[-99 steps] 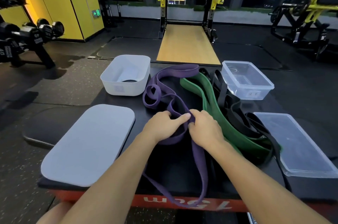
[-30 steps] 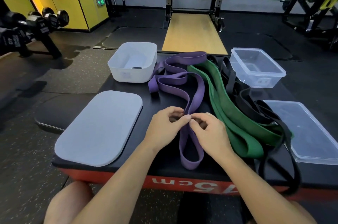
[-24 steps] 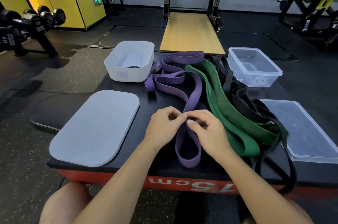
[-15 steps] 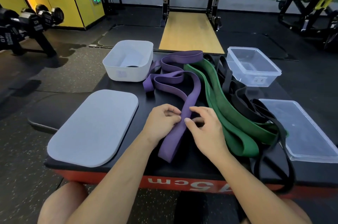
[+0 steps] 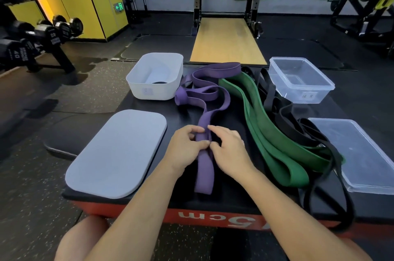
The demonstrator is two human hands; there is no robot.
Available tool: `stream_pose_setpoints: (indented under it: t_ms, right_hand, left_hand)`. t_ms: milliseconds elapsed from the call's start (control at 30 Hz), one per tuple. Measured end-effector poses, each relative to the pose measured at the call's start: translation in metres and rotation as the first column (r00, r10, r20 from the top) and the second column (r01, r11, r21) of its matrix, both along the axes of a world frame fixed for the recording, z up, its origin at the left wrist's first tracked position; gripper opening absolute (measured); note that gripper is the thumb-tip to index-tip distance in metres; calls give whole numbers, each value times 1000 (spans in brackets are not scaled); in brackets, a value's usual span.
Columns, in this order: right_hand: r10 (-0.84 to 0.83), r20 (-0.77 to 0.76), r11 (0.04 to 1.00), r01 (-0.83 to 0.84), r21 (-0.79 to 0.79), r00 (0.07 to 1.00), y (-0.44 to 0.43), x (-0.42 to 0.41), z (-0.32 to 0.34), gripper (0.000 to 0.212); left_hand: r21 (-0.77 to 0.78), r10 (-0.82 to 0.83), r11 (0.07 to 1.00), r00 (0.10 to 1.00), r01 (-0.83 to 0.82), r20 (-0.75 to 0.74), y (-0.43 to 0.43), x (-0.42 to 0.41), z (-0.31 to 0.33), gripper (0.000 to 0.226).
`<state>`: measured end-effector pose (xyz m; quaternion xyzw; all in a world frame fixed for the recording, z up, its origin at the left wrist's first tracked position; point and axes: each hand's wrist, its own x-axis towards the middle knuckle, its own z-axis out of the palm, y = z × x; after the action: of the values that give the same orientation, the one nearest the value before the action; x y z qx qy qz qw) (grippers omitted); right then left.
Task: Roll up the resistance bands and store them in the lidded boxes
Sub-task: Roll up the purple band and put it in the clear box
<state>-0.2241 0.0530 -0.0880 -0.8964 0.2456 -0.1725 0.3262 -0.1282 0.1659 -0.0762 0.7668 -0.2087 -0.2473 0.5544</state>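
Observation:
A purple resistance band point(image 5: 205, 166) lies doubled flat down the middle of the black platform point(image 5: 223, 201), its far part looping toward the boxes. My left hand point(image 5: 186, 146) grips the band from the left, thumb and fingers curled round it. My right hand point(image 5: 229, 149) touches its right edge with fingers bent over it. A wide green band point(image 5: 275, 145) and thin black bands point(image 5: 298, 130) lie to the right. An open white box point(image 5: 155, 76) stands at the far left, a clear box point(image 5: 300, 79) at the far right.
A grey lid point(image 5: 116, 154) lies at the near left and a clear lid point(image 5: 360, 154) at the near right. A black band loop point(image 5: 328, 207) hangs over the front edge. Dumbbell racks point(image 5: 38, 36) stand left, a squat rack point(image 5: 226, 4) behind.
The band's near end, earlier hanging over the front edge, now lies on the platform. Its open loop has been pressed flat and straight, and both hands have closed in around it.

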Motion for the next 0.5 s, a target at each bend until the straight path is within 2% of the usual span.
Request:
stream_pose_setpoints:
  t_ms: [67,133,200,333,433,500]
  right_hand:
    - [-75,125,995,66,77,989,-3,-5,-4,39]
    - [-123,165,966,79,248,979,-5,-8,-2,34]
    - [-128,195,951,65,302,972,-6,-11,-2,30]
    - [-144,207,976,104,192,968,-9,-17,-6,16]
    - [-86,168,996,83,27,982,-14,-19,-12,11]
    - [-34,146,996,45,-73,989,-15,-16,-15,9]
  left_hand:
    - [-148,-6,989,990,-16,-142,0,-1,2,39]
    - [-250,11,966,972,-71,-235,-3,-3,3,45]
    - [-249,59,962,975,-113,-214,-9,-7,2,50]
    - [4,83,996,986,-84,148,-15,-12,-3,32]
    - [220,-9,970,894,-100,448,-12,-14,-4,31]
    - [297,-55,944,820,-143,569,-8,-13,-4,29]
